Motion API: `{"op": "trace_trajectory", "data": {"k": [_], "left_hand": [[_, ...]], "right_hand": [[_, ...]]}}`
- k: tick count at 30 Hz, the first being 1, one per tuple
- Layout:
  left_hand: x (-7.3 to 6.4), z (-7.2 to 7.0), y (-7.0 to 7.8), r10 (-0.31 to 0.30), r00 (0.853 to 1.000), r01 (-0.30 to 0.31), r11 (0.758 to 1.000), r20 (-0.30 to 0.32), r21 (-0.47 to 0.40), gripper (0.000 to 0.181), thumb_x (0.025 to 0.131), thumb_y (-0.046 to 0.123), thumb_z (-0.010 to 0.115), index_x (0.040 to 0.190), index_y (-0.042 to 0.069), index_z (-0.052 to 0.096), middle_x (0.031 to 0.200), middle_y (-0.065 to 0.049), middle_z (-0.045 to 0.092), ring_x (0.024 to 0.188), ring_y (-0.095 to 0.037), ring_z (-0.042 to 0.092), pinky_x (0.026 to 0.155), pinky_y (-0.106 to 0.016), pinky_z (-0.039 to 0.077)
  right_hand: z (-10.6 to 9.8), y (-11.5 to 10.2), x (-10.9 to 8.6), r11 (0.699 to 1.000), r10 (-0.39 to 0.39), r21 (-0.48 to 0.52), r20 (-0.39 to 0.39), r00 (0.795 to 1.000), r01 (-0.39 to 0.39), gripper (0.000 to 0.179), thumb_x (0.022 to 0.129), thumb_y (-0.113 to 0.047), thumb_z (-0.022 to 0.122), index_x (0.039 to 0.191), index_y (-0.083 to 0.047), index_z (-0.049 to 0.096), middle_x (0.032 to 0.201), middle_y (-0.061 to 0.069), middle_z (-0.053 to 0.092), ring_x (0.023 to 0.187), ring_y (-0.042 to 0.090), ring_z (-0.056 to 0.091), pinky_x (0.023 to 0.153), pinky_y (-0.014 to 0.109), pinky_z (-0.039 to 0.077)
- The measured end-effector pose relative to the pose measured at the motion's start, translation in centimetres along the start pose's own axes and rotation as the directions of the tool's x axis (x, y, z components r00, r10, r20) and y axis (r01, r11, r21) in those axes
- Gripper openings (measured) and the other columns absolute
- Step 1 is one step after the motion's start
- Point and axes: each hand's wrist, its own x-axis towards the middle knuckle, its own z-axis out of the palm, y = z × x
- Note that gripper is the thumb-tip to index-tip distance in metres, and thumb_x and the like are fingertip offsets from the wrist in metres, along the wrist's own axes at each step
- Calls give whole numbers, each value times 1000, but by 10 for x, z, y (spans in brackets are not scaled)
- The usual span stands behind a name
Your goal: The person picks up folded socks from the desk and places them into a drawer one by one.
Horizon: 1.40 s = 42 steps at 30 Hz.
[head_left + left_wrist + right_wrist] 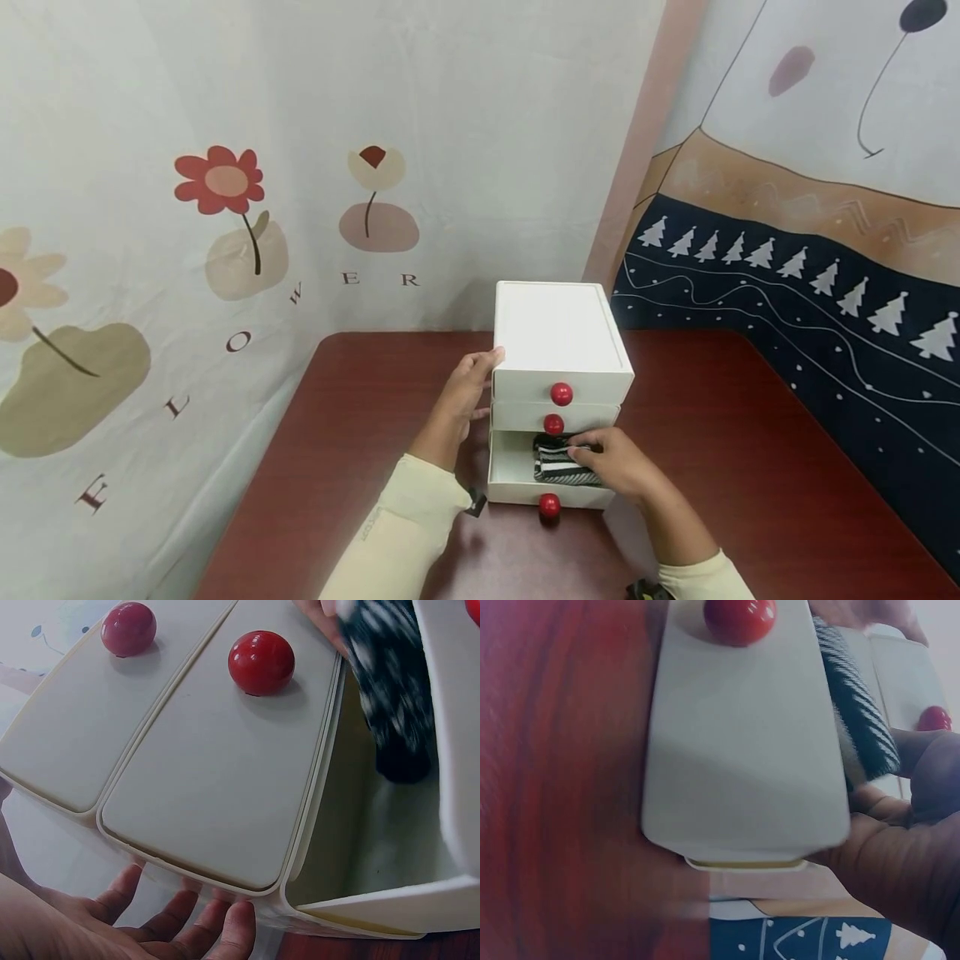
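Note:
A small white drawer unit (555, 325) with red ball knobs stands on the table, its bottom drawer (510, 492) pulled out. My left hand (467, 392) rests against the unit's left side, thumb at the top edge; in the left wrist view its fingers (174, 913) lie along that side. With my right hand (618, 462) I pinch a folded black-and-white striped knit cloth (558, 467) in the bottom drawer's right part. In the right wrist view the striped cloth (859, 712) rises past the drawer front (746, 742), beside my thumb and fingers.
The two upper drawers, with red knobs (561, 394), are closed above the pulled-out one. The dark red table (375, 417) extends to both sides. Behind it hang a pale flower-print cloth (465, 167) and a dark tree-print cloth (750, 292).

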Motion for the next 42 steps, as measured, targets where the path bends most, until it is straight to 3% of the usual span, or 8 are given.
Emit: {"op": "trace_trajectory", "data": {"k": [5, 9, 14, 21, 27, 32, 36, 42], "left_hand": [[1, -1, 0, 12, 1000, -12, 1000, -1, -6, 77, 95, 67, 66, 151, 16, 54, 159, -17, 54, 145, -39, 55, 103, -59, 53], [1, -2, 0, 13, 1000, -13, 1000, 2, -12, 77, 95, 67, 66, 151, 16, 54, 159, -17, 53, 145, -39, 55, 103, -59, 53], [1, -2, -1, 8, 1000, -8, 1000, 5, -13, 75, 95, 66, 67, 151, 16, 55, 158, -17, 54, 143, -38, 56, 102, -57, 53], [0, -1, 0, 8, 1000, -8, 1000, 8, -20, 77, 94, 67, 67, 152, 17, 54, 157, -16, 55, 143, -38, 56, 104, -59, 53], [0, -1, -1, 5, 1000, -5, 1000, 6, -22, 77, 95, 67, 67, 151, 17, 54, 158, -16, 55, 143, -38, 56, 102, -57, 53], [-1, 0, 1, 6, 1000, -6, 1000, 6, -26, 77, 95, 66, 67, 152, 16, 53, 159, -17, 53, 144, -38, 55, 101, -55, 53], [-1, 0, 1, -1, 1000, 1, 999, 4, -34, 77, 95, 65, 67, 152, 17, 53, 160, -17, 53, 144, -39, 55, 100, -54, 52], [0, 1, -1, 4, 1000, -4, 999, 1, -39, 76, 95, 65, 67, 152, 15, 53, 159, -18, 53, 145, -40, 55, 103, -58, 52]], "right_hand": [[9, 0, 5, 995, -75, -59, 64, 995, 79, 36, 100, -10, 72, 131, 9, 72, 138, 26, 70, 138, 47, 59, 117, 64, 46], [15, -2, 7, 980, -121, -148, 95, 988, 134, 40, 98, -8, 76, 134, 9, 70, 137, 25, 72, 137, 47, 62, 116, 65, 47], [24, -6, 8, 959, -100, -260, 56, 993, 111, 44, 92, -7, 84, 134, 5, 74, 135, 23, 75, 136, 43, 66, 115, 60, 50], [29, -14, 8, 917, -69, -389, 45, 997, 81, 40, 97, -14, 80, 134, 3, 75, 132, 24, 77, 130, 43, 70, 111, 59, 54], [27, -20, 3, 910, -63, -407, 49, 997, 78, 39, 101, -16, 76, 136, 2, 74, 135, 25, 75, 134, 47, 67, 113, 61, 51], [24, -29, -14, 916, -62, -397, -10, 998, 53, 38, 104, -20, 74, 136, 0, 74, 143, 31, 67, 139, 50, 60, 116, 65, 48], [25, -35, -31, 920, -64, -391, -89, 994, 24, 39, 101, -26, 79, 131, -1, 76, 142, 24, 63, 136, 44, 59, 111, 62, 52], [34, -44, -47, 910, -112, -415, -235, 966, 4, 22, 94, -30, 87, 101, -11, 77, 110, 7, 67, 102, 29, 65, 80, 50, 57]]}}
